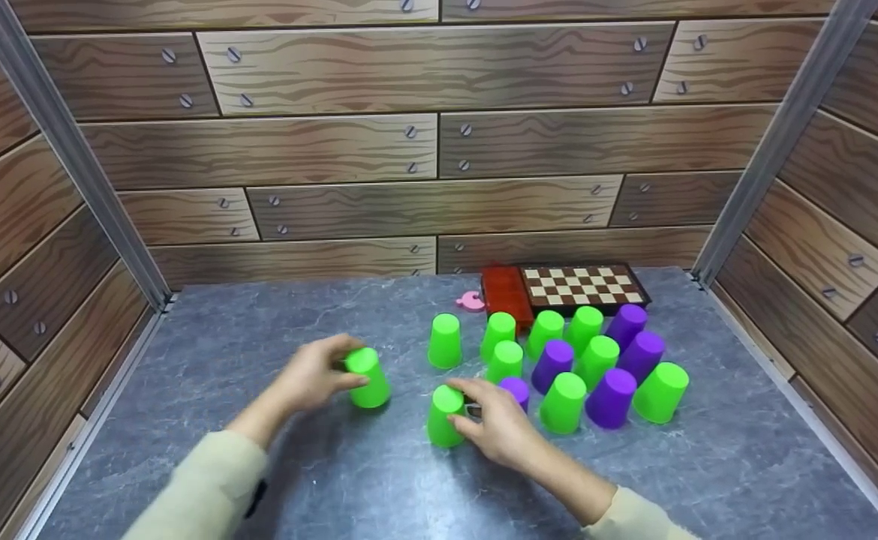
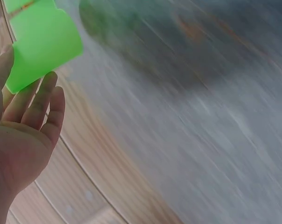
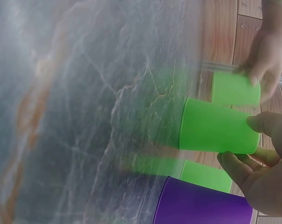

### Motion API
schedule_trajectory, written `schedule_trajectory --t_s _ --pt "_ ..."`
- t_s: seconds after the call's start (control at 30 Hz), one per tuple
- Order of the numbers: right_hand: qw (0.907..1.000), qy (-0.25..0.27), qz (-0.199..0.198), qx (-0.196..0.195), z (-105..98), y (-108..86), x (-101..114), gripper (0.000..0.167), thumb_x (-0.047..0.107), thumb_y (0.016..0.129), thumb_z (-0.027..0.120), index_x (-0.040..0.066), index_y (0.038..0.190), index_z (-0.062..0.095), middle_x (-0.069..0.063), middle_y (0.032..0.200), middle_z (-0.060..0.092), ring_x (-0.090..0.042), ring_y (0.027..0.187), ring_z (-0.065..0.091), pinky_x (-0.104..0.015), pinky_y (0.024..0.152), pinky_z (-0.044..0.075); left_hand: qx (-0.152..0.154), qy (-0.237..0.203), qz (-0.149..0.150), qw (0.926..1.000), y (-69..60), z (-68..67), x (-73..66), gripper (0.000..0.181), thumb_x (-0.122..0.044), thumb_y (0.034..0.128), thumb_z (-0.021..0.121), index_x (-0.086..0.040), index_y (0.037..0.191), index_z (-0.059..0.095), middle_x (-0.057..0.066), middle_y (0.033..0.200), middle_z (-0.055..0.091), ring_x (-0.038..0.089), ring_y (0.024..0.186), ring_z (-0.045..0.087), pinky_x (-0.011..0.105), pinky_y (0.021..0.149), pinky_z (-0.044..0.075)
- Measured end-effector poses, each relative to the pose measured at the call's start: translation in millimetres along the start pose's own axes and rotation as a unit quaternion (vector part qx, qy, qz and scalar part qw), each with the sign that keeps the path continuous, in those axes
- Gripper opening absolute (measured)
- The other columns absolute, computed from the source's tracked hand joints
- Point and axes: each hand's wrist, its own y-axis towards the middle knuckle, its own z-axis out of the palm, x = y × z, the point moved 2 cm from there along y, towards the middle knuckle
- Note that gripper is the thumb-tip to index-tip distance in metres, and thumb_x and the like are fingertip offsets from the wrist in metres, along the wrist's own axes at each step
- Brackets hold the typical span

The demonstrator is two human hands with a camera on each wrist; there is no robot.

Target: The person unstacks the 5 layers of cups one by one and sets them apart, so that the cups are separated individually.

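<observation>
My left hand [image 1: 315, 375] pinches an upside-down green cup [image 1: 369, 384] near its top, thumb on one side and fingers on the other. That cup leans slightly; whether its rim touches the table I cannot tell. To its right, my right hand [image 1: 503, 427] holds another upside-down green cup [image 1: 445, 424] between thumb and fingers, seen closely as a green cup [image 3: 217, 126] in the right wrist view. A purple cup [image 1: 515, 390] is partly hidden behind the right hand. Behind the two held cups, a single green cup [image 1: 445, 341] stands upside down.
Several more green and purple cups, among them a purple cup [image 1: 611, 399] and a green cup [image 1: 661, 393], stand upside down on the right. Behind them lie a checkered game board [image 1: 581, 286], a red box [image 1: 506, 296] and a pink object [image 1: 471, 301]. Wood-patterned walls [image 1: 439, 142] enclose the grey table [image 1: 206, 337].
</observation>
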Motion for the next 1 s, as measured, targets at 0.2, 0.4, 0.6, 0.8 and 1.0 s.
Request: schedule_trajectory --t_s 0.2,0.4,0.6,0.8,1.0 --pt "1.0 0.001 -0.002 0.0 0 -1.0 3 0.051 0.013 0.095 0.078 0.006 0.144 0.064 -0.019 0.138 0.066 -0.038 0.126 0.063 -0.054 0.107 0.054 0.021 0.006 -0.008 0.9997 24.3 33.9 -15.5 0.046 -0.006 0.087 0.088 -0.002 0.129 0.07 0.011 0.119 0.075 0.032 0.109 0.074 0.043 0.095 0.063" --pt "0.9999 0.003 0.01 0.006 0 -2.6 4 0.051 0.015 0.096 0.078 0.006 0.144 0.064 -0.017 0.137 0.066 -0.036 0.125 0.064 -0.053 0.105 0.056 0.029 0.019 -0.014 0.9993 37.5 52.2 -19.3 0.045 -0.008 0.0885 0.088 -0.002 0.129 0.07 0.011 0.119 0.075 0.033 0.108 0.074 0.042 0.092 0.063" --pt "0.9999 0.001 0.011 0.01 2 -4.2 3 0.052 0.015 0.096 0.078 0.007 0.145 0.063 -0.017 0.138 0.066 -0.037 0.125 0.063 -0.055 0.107 0.054 0.036 0.02 -0.025 0.9988 41.6 62.9 -17.6 0.043 -0.007 0.0892 0.087 -0.002 0.128 0.07 0.01 0.118 0.074 0.031 0.108 0.073 0.042 0.092 0.063" --pt "0.9999 0.003 0.011 0.013 2 -3.1 2 0.053 0.016 0.096 0.078 0.007 0.145 0.063 -0.018 0.138 0.065 -0.038 0.125 0.063 -0.056 0.106 0.054 0.043 0.026 -0.035 0.9982 44.4 65.0 -17.0 0.047 -0.008 0.0899 0.087 -0.002 0.133 0.068 0.013 0.123 0.073 0.034 0.113 0.072 0.043 0.094 0.063" --pt "0.9993 0.025 0.001 0.027 -1 -1.3 6 0.061 0.016 0.098 0.077 0.006 0.154 0.054 -0.022 0.147 0.06 -0.039 0.129 0.062 -0.055 0.107 0.054 0.022 0.038 -0.044 0.9981 38.5 53.7 -19.9 0.071 -0.013 0.0884 0.089 -0.008 0.151 0.057 0.022 0.138 0.068 0.041 0.122 0.068 0.052 0.102 0.058"
